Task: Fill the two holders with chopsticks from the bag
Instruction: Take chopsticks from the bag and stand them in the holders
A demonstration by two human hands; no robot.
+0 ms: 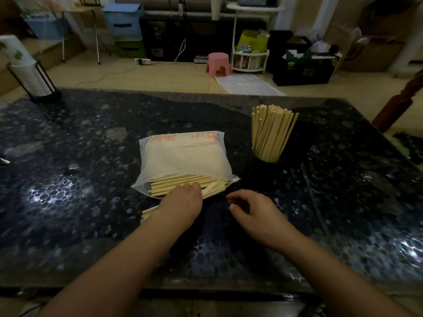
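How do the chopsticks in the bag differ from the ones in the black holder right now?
The chopsticks in the bag lie flat, poking out of its open mouth; the chopsticks in the holder stand upright and fan outward. The left hand touches the bagged ones; no hand touches the holder's. Both sets look like the same pale wood.

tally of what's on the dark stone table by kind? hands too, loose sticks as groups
White plastic bag of chopsticks: 1
Black holder packed with wooden chopsticks: 1
Small loose bunch of chopsticks beside the left wrist: 1
Black-framed stand of white paper cups: 1
Hands, left and right: 2
Total: 6
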